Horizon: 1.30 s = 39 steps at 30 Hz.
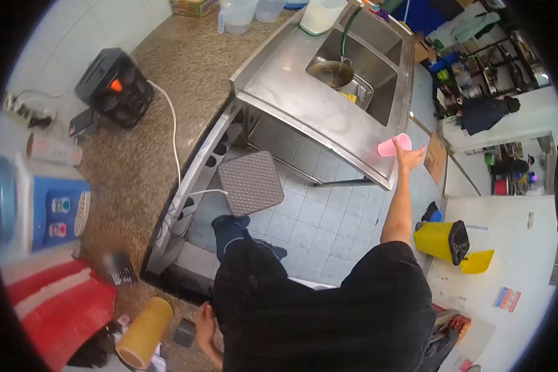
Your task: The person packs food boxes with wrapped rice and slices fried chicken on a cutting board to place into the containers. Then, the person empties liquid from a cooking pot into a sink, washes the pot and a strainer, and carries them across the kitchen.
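A pink cup (387, 148) is held at the right corner of the steel sink counter (291, 93). The thumb and fingers of my right hand (407, 156) are around its rim end, with one finger sticking out to the side. Low in the view, my left hand (205, 323) is beside the edge of the granite counter (124, 180), near a small dark square object (185, 333). Its fingers are loosely bent and apart, with nothing visible in them.
A basin (332, 73) sits in the sink. On the granite counter are a black speaker (115, 87), a water dispenser (56, 211), a red basket (68, 316) and a yellow roll (144, 332). A stool (251, 184) stands below. A yellow bin (437, 240) and two people are at the right.
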Tool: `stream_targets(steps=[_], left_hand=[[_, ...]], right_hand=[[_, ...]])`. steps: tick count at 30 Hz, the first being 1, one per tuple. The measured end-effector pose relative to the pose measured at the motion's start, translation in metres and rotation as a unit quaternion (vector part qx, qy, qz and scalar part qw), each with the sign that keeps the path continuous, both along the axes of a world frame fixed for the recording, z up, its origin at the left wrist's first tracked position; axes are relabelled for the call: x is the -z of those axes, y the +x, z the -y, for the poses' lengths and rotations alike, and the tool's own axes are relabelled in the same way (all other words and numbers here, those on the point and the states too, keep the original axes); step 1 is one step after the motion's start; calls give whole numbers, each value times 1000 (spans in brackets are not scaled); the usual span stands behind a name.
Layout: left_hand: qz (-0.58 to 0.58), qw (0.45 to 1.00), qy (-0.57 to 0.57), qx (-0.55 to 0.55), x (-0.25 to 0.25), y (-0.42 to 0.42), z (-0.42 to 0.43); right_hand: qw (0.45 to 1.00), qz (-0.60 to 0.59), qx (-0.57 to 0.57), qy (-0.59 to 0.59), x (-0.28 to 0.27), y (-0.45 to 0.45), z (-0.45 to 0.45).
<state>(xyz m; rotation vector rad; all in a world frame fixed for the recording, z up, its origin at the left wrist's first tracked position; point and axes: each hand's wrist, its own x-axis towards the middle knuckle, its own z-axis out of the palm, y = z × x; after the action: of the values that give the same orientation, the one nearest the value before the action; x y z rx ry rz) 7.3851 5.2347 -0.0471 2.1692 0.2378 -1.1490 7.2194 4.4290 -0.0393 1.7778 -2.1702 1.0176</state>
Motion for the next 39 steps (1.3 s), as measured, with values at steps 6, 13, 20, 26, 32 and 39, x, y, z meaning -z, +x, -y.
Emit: stream_targets(steps=[6,13,20,26,32,39], left_hand=[[119,981,-60,142,-47,118,99],[267,915,-199,228,-109,196,237],[345,879,-262,199,-111,220,254],[301,856,-416,-61,-41,220,161],[421,853,-247,-185,-84,177,86],[565,742,-110,-345,-173,143,67]], right_hand=[[976,34,-200,76,20,-7,1],[866,79,-466,164,-65,143,-169],[613,159,-752,185,-100,291,-325],[351,134,-896,238,-117,359,-449],[129,62,-915,376,-149,405,-525],[-97,57,-927,357,-188,432,-608]])
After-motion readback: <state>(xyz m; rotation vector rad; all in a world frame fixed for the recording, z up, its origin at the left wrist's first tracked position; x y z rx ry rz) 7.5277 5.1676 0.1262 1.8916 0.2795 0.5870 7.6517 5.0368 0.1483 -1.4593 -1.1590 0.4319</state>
